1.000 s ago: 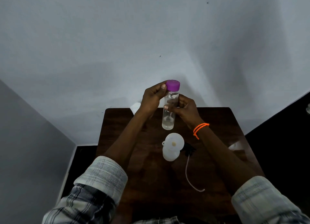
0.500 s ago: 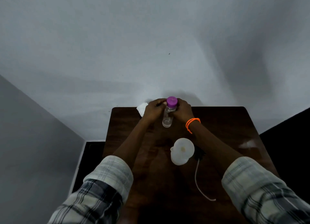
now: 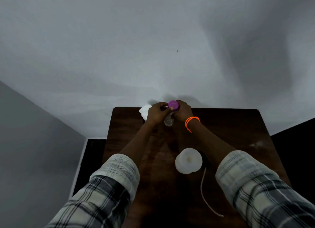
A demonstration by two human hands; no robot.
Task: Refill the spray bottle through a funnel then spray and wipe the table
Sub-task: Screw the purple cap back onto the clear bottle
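While both of your hands were at the far edge of the dark brown wooden tabletop (image 3: 230,134), they closed on one small clear plastic bottle (image 3: 169,121) standing there. Your left hand (image 3: 157,114) wrapped its body; your right hand (image 3: 183,112), with one orange corded bracelet (image 3: 191,122) at the wrist, gripped its one purple round cap (image 3: 173,105). One white crumpled cloth (image 3: 144,111) lay just beside your left hand. Nearer you sat one white translucent plastic funnel (image 3: 188,160), mounted on something I could not make out. One thin white tube (image 3: 207,195) curved beside it.
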